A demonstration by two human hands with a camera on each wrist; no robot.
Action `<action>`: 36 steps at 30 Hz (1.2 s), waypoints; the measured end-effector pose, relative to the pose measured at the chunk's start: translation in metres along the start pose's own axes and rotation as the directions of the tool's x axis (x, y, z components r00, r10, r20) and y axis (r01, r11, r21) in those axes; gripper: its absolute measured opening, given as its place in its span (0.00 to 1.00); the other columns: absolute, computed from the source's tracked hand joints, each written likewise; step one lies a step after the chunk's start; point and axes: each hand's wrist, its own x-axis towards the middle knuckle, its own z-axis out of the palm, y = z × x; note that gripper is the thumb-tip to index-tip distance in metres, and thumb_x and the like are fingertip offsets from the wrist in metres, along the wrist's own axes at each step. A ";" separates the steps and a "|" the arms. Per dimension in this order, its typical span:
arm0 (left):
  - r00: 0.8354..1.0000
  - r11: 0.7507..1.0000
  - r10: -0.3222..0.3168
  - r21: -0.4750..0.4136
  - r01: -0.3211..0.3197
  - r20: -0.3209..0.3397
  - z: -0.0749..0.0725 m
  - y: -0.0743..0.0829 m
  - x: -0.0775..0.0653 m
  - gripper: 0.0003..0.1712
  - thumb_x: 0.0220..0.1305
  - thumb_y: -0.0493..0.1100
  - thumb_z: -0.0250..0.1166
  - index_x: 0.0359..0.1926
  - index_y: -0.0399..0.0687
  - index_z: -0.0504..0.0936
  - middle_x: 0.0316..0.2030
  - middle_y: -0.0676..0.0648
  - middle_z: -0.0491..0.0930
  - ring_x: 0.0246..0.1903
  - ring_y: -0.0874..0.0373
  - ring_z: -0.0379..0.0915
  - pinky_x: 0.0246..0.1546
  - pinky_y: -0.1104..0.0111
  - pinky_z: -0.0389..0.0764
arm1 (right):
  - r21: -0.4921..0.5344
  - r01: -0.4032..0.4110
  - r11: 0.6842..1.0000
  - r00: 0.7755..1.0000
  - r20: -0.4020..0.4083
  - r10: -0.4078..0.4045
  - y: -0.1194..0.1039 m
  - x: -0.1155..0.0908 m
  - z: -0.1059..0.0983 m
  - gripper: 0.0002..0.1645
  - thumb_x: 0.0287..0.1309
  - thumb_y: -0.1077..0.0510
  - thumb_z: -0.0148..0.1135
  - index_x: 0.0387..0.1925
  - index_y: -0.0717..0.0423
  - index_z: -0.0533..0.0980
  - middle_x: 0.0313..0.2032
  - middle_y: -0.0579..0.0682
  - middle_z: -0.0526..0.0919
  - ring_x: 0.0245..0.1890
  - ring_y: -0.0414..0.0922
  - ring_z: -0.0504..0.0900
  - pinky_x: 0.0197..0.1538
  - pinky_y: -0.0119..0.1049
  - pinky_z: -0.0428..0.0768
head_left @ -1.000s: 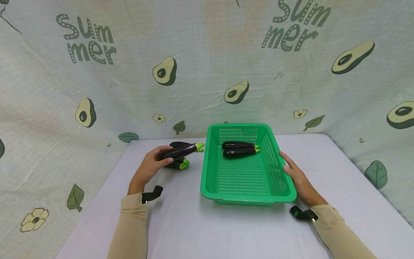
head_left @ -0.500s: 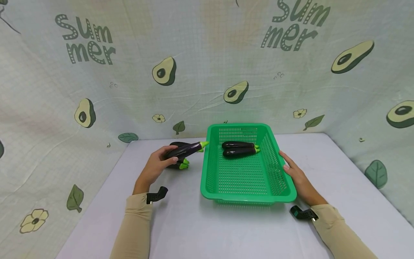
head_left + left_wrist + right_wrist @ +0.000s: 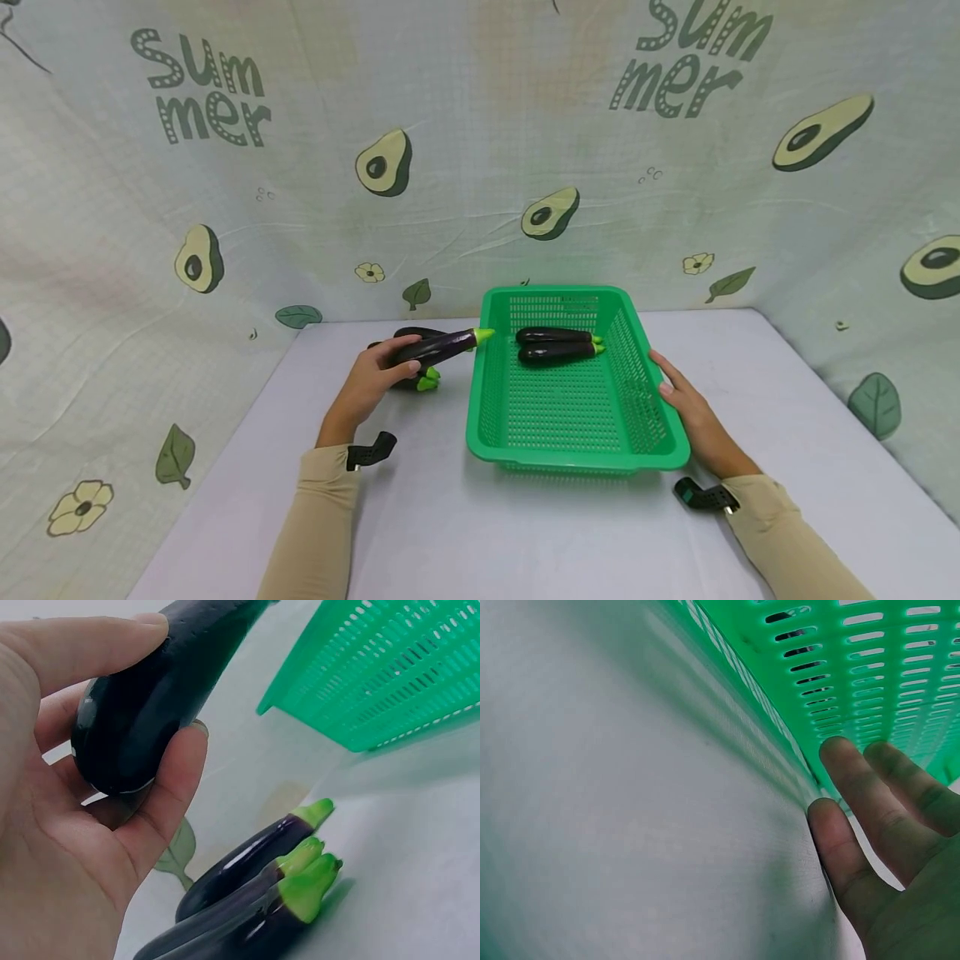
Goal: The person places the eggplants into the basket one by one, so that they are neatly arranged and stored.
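My left hand (image 3: 375,371) grips a dark purple eggplant (image 3: 442,348), thumb and fingers round its thick end. In the head view its green stem end points right and overlaps the left rim of a green plastic basket (image 3: 577,461). Below the held one, the left wrist view shows three more eggplants (image 3: 240,862) lying side by side on the table. Two eggplants (image 3: 557,354) lie together inside the basket, toward the back. At the basket's right side is my right hand (image 3: 693,417), its fingers (image 3: 877,817) extended against the slotted outer wall, the thumb at the rim.
A white cloth covers the table (image 3: 450,533). Behind and beside it hangs a printed curtain (image 3: 465,167) with avocados and leaves. Each wrist wears a black camera mount, such as the left mount (image 3: 372,451).
My left hand has moved right with the eggplant, bringing its stem end over the basket's left rim. The right hand and basket have stayed in place.
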 end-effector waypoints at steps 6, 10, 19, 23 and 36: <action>1.000 1.000 -0.001 0.018 0.001 0.003 0.012 0.004 0.004 0.29 0.66 0.50 0.70 0.66 0.53 0.75 0.64 0.42 0.69 0.55 0.46 0.71 0.52 0.67 0.76 | 0.017 -0.003 1.000 1.000 0.000 0.003 0.000 -0.001 -0.001 0.33 0.81 0.47 0.34 0.81 0.37 0.44 0.78 0.57 0.43 0.67 0.37 0.55 0.55 0.22 0.62; 1.000 1.000 -0.001 0.003 0.001 0.024 0.019 0.005 0.007 0.29 0.66 0.49 0.70 0.66 0.51 0.75 0.62 0.40 0.71 0.53 0.45 0.72 0.51 0.66 0.77 | 0.020 -0.001 1.000 1.000 -0.004 0.001 0.001 -0.002 -0.001 0.33 0.81 0.48 0.34 0.81 0.38 0.44 0.78 0.57 0.43 0.66 0.36 0.56 0.55 0.21 0.62; 0.998 1.000 0.004 -0.001 -0.003 0.059 0.027 0.005 0.005 0.28 0.67 0.50 0.70 0.65 0.54 0.76 0.61 0.43 0.73 0.51 0.46 0.75 0.53 0.49 0.77 | 0.008 0.000 1.000 1.000 -0.006 0.000 0.004 -0.001 0.002 0.32 0.81 0.48 0.34 0.80 0.37 0.45 0.78 0.55 0.44 0.67 0.39 0.56 0.56 0.24 0.61; 0.997 0.999 0.028 0.025 -0.030 0.070 0.029 0.008 0.009 0.27 0.66 0.52 0.69 0.64 0.56 0.77 0.60 0.45 0.74 0.49 0.47 0.76 0.51 0.44 0.77 | 0.006 -0.007 1.000 1.000 0.002 0.007 0.002 -0.001 0.000 0.32 0.81 0.47 0.34 0.80 0.35 0.44 0.78 0.56 0.45 0.64 0.42 0.60 0.55 0.26 0.64; 0.993 0.997 0.047 0.056 -0.053 0.110 0.050 0.032 0.034 0.28 0.67 0.52 0.69 0.65 0.53 0.76 0.49 0.43 0.79 0.40 0.48 0.78 0.43 0.48 0.76 | -0.011 -0.030 0.999 1.000 -0.001 0.030 0.003 0.002 -0.003 0.33 0.80 0.45 0.34 0.80 0.34 0.43 0.78 0.53 0.43 0.68 0.42 0.55 0.59 0.34 0.61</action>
